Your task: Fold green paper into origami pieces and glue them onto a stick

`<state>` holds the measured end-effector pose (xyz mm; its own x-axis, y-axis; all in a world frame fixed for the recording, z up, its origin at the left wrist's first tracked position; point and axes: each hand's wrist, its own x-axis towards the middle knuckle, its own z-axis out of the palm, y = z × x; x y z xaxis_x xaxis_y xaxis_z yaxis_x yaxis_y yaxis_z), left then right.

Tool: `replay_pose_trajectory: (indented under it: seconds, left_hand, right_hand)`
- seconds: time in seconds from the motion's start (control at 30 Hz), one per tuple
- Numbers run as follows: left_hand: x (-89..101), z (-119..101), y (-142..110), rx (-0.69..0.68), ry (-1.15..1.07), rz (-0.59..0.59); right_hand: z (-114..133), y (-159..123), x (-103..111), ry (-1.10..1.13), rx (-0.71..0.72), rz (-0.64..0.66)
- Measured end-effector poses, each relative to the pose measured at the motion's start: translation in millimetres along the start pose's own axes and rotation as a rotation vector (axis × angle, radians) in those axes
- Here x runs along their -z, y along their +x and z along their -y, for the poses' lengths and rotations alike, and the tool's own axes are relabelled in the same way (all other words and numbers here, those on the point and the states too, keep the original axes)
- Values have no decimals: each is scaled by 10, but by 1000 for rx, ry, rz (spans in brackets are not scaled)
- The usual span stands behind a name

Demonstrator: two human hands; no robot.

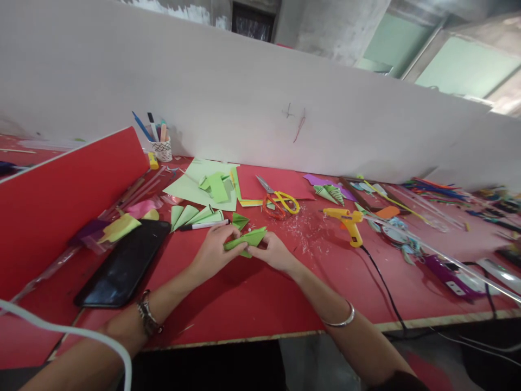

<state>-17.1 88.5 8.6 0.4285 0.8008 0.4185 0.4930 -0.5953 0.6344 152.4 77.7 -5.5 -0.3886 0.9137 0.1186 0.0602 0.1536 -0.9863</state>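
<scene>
A piece of folded green paper (249, 239) is held between both hands above the red table. My left hand (217, 247) pinches its left end, thumb underneath along the lower edge. At the other end, my right hand (273, 251) grips the paper with closed fingers. Just beyond it lies a smaller folded green piece (240, 220). Close to my left hand are a black-and-white marker (203, 225) and several green paper cones (191, 214). Scissors (280, 201) with red and yellow handles rest behind my right hand.
A yellow glue gun (348, 221) with a black cord stands to the right, near a purple power strip (453, 277). A black phone (124, 266) lies at left. Red paper (272, 182) and a pen cup (161, 149) are at the back, before a white partition (244, 98).
</scene>
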Motion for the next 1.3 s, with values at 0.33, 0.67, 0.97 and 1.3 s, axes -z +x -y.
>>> replay_pose_trajectory:
  seconds: [0.33, 0.67, 0.97, 1.3]
  left_hand:
    - [0, 49, -13, 223, -283, 249]
    - [-16, 32, -19, 280, -463, 150]
    - [109, 0, 19, 458, -725, 557]
    - [56, 23, -15, 325, -563, 575]
  right_hand:
    - [16, -5, 23, -61, -131, 29]
    - [32, -30, 20, -64, -187, 118]
    - [55, -33, 64, -267, -100, 171]
    - [60, -45, 58, -246, -73, 243]
